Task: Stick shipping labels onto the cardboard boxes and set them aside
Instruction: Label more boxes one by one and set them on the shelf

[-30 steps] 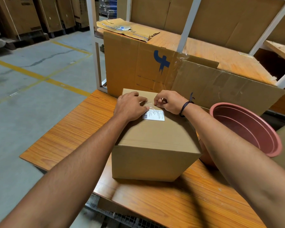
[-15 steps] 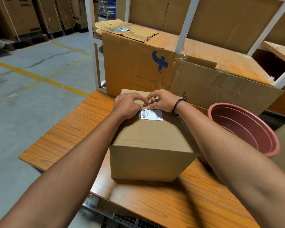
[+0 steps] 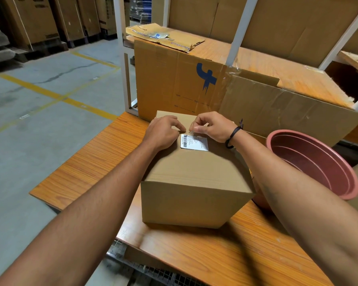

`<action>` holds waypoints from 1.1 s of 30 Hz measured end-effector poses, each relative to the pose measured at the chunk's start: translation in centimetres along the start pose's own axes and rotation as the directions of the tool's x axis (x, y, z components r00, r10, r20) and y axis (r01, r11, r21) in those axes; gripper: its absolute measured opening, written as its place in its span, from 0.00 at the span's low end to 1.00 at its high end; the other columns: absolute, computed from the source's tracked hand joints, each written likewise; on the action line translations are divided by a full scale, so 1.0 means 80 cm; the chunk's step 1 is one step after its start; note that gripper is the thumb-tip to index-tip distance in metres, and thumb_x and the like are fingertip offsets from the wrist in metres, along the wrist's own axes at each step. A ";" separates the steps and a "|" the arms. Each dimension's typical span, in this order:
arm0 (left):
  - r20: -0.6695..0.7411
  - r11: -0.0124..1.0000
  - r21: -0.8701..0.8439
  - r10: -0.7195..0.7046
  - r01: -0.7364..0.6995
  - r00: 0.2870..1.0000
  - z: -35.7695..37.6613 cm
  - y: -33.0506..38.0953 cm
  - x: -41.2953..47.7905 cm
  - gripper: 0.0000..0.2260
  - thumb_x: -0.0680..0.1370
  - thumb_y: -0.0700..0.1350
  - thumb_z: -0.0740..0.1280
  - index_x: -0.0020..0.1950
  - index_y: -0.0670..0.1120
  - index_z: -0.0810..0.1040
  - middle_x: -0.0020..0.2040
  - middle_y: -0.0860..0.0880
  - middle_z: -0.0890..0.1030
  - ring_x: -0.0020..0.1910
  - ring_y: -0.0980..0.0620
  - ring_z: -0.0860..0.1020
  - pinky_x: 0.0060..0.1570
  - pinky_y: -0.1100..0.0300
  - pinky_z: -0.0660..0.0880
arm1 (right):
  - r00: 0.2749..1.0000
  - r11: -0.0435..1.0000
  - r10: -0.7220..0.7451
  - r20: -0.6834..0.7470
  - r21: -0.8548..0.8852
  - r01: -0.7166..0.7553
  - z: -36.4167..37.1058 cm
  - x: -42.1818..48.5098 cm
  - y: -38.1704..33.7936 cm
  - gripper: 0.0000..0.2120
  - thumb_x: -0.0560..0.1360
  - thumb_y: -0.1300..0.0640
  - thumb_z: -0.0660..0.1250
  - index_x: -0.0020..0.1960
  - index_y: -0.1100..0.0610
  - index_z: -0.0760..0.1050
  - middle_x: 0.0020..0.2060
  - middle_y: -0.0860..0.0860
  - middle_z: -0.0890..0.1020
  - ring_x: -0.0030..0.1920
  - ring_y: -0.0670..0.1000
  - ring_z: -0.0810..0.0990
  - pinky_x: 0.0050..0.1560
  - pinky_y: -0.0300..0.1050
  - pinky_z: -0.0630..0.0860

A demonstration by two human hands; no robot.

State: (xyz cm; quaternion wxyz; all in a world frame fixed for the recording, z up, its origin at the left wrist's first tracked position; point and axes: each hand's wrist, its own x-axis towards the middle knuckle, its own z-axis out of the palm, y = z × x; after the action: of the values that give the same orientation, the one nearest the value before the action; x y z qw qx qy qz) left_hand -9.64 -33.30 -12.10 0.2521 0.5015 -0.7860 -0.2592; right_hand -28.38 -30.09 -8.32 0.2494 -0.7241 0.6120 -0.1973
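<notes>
two curled hands at label

Light: soft, even, from overhead, dim toward back | Shadows: diffuse, beside box on table | Glare: faint on tape | Edges: wide-angle bowing, posts lean | Foreground: slightly soft

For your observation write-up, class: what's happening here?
A person is labelling a closed cardboard box on a wooden table. The white shipping label lies on the box's top. The right hand pinches what looks like a clear strip at the label's far edge; the left hand rests beside it, fingers curled. A pink tub stands alongside.
</notes>
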 end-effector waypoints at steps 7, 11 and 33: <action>0.036 0.998 0.037 0.052 -0.054 0.998 -0.002 0.004 -0.002 0.08 0.76 0.42 0.65 0.48 0.50 0.85 0.72 0.50 0.73 0.71 0.51 0.67 0.72 0.41 0.59 | 0.998 0.971 0.018 0.055 0.239 -0.030 -0.001 0.003 0.016 0.04 0.79 0.62 0.66 0.45 0.57 0.76 0.49 0.58 0.85 0.54 0.58 0.83 0.60 0.60 0.77; 0.141 0.998 0.014 0.059 -0.062 0.988 -0.004 0.000 0.007 0.12 0.78 0.44 0.61 0.51 0.52 0.84 0.74 0.52 0.69 0.73 0.53 0.63 0.73 0.42 0.53 | 0.999 0.949 0.032 0.036 0.313 -0.042 -0.003 0.010 0.008 0.15 0.73 0.65 0.73 0.56 0.56 0.73 0.49 0.57 0.84 0.54 0.58 0.83 0.58 0.56 0.79; 0.113 0.983 0.130 0.113 -0.128 0.987 -0.007 0.002 0.002 0.08 0.78 0.41 0.61 0.47 0.49 0.81 0.74 0.50 0.70 0.71 0.48 0.67 0.70 0.48 0.61 | 0.858 0.991 0.129 0.498 -0.089 -0.097 -0.027 0.044 -0.035 0.03 0.76 0.61 0.71 0.46 0.54 0.83 0.42 0.49 0.85 0.47 0.51 0.82 0.51 0.49 0.79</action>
State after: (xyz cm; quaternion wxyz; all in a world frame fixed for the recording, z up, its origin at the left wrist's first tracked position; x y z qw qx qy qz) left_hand -9.43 -33.49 -11.60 0.1906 0.4547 -0.8431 -0.2148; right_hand -26.84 -33.43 -4.95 0.3892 -0.7205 0.5730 0.0315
